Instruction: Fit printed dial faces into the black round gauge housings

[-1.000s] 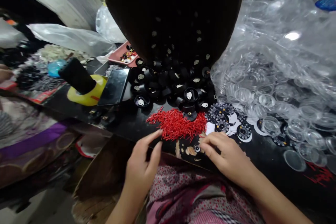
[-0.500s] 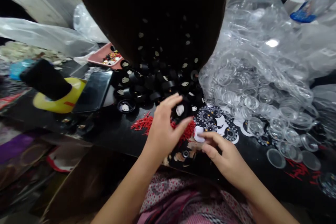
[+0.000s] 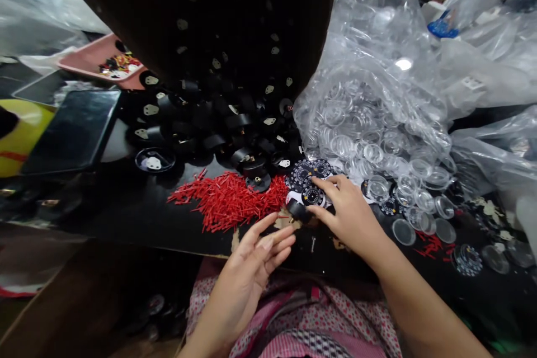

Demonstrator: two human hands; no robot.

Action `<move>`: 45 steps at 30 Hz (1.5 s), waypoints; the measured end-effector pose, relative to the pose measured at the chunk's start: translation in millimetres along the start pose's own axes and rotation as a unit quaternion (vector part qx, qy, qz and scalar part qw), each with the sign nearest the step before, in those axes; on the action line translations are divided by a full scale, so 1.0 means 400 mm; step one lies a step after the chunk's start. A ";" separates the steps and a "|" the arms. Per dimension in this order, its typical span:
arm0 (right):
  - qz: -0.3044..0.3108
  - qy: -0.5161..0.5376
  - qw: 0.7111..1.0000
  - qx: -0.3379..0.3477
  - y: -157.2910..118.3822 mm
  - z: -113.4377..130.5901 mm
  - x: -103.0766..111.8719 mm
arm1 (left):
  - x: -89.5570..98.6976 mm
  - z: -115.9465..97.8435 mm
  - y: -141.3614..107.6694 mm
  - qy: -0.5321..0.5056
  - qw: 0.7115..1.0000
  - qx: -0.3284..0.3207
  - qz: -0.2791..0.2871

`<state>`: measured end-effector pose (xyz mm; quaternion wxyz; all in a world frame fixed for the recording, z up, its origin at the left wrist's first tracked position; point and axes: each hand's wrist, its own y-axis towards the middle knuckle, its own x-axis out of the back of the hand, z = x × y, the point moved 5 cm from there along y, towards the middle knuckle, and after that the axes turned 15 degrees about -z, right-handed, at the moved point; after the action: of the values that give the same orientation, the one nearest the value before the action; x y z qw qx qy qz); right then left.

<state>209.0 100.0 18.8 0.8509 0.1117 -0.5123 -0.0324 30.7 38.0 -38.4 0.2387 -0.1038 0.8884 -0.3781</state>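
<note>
My right hand [image 3: 342, 210] reaches over the small black clock dials [image 3: 312, 196], thumb and index finger apart. Its index fingertip is on or just above the dials. By the thumb tip, a black round casing [image 3: 298, 211] sits tilted, a small metallic shaft showing on its lower side; whether the thumb touches it I cannot tell. My left hand [image 3: 254, 265] is just below and left of that casing, palm turned up, fingers spread and holding nothing. A heap of small red pointers [image 3: 226, 201] lies left of the casing.
Many black casings [image 3: 239, 123] pile up at the mouth of a dark container [image 3: 201, 11]. Clear round covers [image 3: 373, 151] spill from a plastic bag [image 3: 377, 39] at right. Leftward are a phone or tablet [image 3: 73, 131] and a pink tray [image 3: 100, 56]. A small pin [image 3: 312, 244] lies near the table edge.
My left hand has come down from over the red pointers and turned its palm up. My right hand has moved up onto the dials. The view has swung rightward.
</note>
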 end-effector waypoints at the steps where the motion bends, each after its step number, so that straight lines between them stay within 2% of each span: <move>1: 0.017 -0.001 1.000 0.018 0.003 0.003 -0.006 | -0.004 -0.001 -0.002 0.000 1.000 -0.005 0.003; 3: 0.039 0.023 0.998 0.038 0.000 0.014 -0.017 | -0.014 0.001 -0.007 0.003 1.000 -0.010 0.017; 6: 0.033 0.052 0.998 0.033 -0.015 0.031 -0.017 | -0.024 0.009 -0.009 -0.006 0.999 -0.004 0.036; 13: 0.044 0.136 0.988 0.057 -0.055 0.066 0.035 | -0.016 0.015 -0.006 -0.005 0.999 -0.025 0.025; 15: 0.015 0.101 0.994 0.041 -0.047 0.040 0.036 | -0.012 0.015 -0.006 -0.013 0.999 -0.017 0.025; 17: -0.010 0.010 1.000 0.017 -0.034 0.002 0.022 | -0.009 0.012 -0.006 -0.038 0.999 -0.006 0.030; 19: -0.012 -0.049 0.999 0.006 -0.023 -0.026 0.001 | -0.009 0.003 -0.007 -0.065 0.997 -0.004 0.042; 20: -0.013 -0.046 0.999 0.002 -0.020 -0.034 -0.006 | -0.009 -0.003 -0.007 -0.075 0.996 -0.005 0.046; 23: -0.034 0.037 0.998 -0.046 -0.013 -0.050 -0.008 | -0.010 -0.015 -0.009 -0.090 0.995 -0.005 0.044; 26: -0.041 0.128 0.984 -0.114 -0.010 -0.070 0.003 | -0.011 -0.017 -0.010 -0.093 0.995 0.004 0.031; 29: -0.077 0.195 0.969 -0.131 -0.007 -0.081 0.024 | -0.015 -0.015 -0.010 -0.092 0.995 0.005 0.028; 32: -0.143 0.227 0.956 -0.119 -0.013 -0.065 0.047 | -0.024 -0.013 -0.013 -0.105 0.994 0.013 0.039; 33: -0.148 0.239 0.952 -0.122 -0.018 -0.054 0.048 | -0.030 -0.013 -0.015 -0.116 0.992 0.022 0.049; 36: -0.066 0.304 0.935 -0.169 -0.036 -0.012 0.022 | -0.043 -0.014 -0.017 -0.134 0.988 0.042 0.061; 38: -0.014 0.330 0.924 -0.192 -0.046 0.010 0.005 | -0.041 -0.018 -0.011 -0.133 0.990 0.027 0.028; 41: -0.025 0.304 0.934 -0.185 -0.048 0.024 0.006 | -0.034 -0.027 0.000 -0.124 0.992 -0.022 -0.017; 45: -0.045 0.293 0.945 -0.141 -0.042 0.063 0.011 | -0.047 -0.015 -0.002 -0.099 0.995 -0.020 0.013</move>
<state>189.8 78.9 30.2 0.9681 0.0176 -0.2250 -0.1084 44.0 48.3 -27.7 0.3278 -0.1340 0.8693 -0.3448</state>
